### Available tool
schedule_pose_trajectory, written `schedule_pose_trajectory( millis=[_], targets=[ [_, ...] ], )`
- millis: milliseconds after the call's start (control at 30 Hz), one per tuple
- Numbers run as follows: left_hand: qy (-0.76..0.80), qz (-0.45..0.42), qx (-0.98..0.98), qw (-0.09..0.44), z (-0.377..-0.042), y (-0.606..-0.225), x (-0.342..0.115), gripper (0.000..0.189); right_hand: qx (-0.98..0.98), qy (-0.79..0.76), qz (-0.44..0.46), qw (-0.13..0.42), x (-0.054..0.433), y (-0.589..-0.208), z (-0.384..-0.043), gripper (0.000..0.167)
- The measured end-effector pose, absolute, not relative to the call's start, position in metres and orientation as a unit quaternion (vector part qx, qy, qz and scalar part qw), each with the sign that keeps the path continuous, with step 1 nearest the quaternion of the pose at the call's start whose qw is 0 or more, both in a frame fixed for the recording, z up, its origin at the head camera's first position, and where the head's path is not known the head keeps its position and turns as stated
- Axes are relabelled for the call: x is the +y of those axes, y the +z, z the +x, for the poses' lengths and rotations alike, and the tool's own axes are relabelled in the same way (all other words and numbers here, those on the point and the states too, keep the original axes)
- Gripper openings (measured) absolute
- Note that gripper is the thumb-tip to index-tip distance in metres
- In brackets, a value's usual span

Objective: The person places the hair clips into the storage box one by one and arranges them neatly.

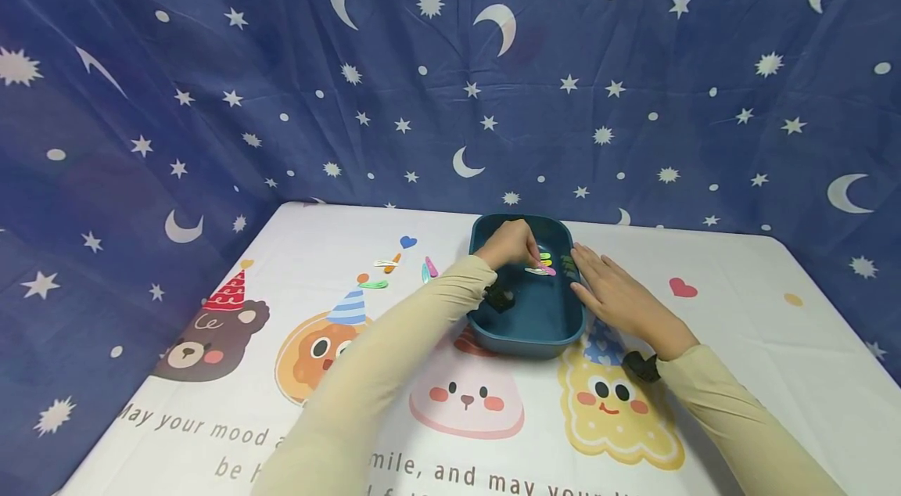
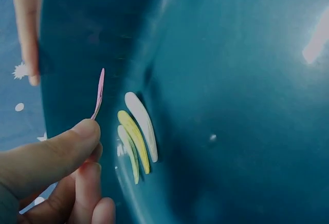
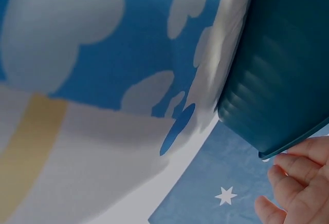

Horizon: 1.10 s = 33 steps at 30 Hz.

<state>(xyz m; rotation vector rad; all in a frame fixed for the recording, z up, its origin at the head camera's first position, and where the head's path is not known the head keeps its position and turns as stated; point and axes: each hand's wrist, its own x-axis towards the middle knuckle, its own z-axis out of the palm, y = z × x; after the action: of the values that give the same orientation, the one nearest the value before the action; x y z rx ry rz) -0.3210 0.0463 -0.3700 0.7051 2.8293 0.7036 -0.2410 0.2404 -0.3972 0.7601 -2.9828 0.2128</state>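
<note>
- Tub [image 1: 528, 346]: plain dark teal.
- Held clip [image 2: 99, 93]: pink.
- Toward the tub's right edge: white clip [image 2: 143, 126], yellow clip [image 2: 135, 142], pale green clip [image 2: 129, 154].
- Beyond the tub's left edge: orange clip [image 1: 393, 264], whitish clip [image 1: 382, 264], deep pink clip [image 1: 432, 267], mint clip [image 1: 425, 274], green clip [image 1: 374, 285].
- Tablecloth [image 1: 760, 339]: white, with grey lettering [image 1: 190, 427] toward the front edge, a brown bear [image 1: 204, 351] in a red patterned hat [image 1: 227, 294] near the left edge, a pink face [image 1: 467, 414], a yellow face [image 1: 619, 433].
- Curtain [image 1: 394, 105]: deep blue, white moons, stars, dots.
- Sleeves [image 1: 401, 355]: plain cream.
- Wrist cameras [image 1: 500, 298]: black.
</note>
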Motion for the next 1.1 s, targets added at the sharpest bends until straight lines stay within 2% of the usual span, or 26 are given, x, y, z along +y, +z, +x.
schedule_pose_trajectory(
  millis=[1100],
  targets=[
    [0.225,0.211,0.948,0.075,-0.315,-0.389,0.047,0.004,-0.966,0.08,0.243,0.024,0.241,-0.397,-0.241,0.064]
  ],
)
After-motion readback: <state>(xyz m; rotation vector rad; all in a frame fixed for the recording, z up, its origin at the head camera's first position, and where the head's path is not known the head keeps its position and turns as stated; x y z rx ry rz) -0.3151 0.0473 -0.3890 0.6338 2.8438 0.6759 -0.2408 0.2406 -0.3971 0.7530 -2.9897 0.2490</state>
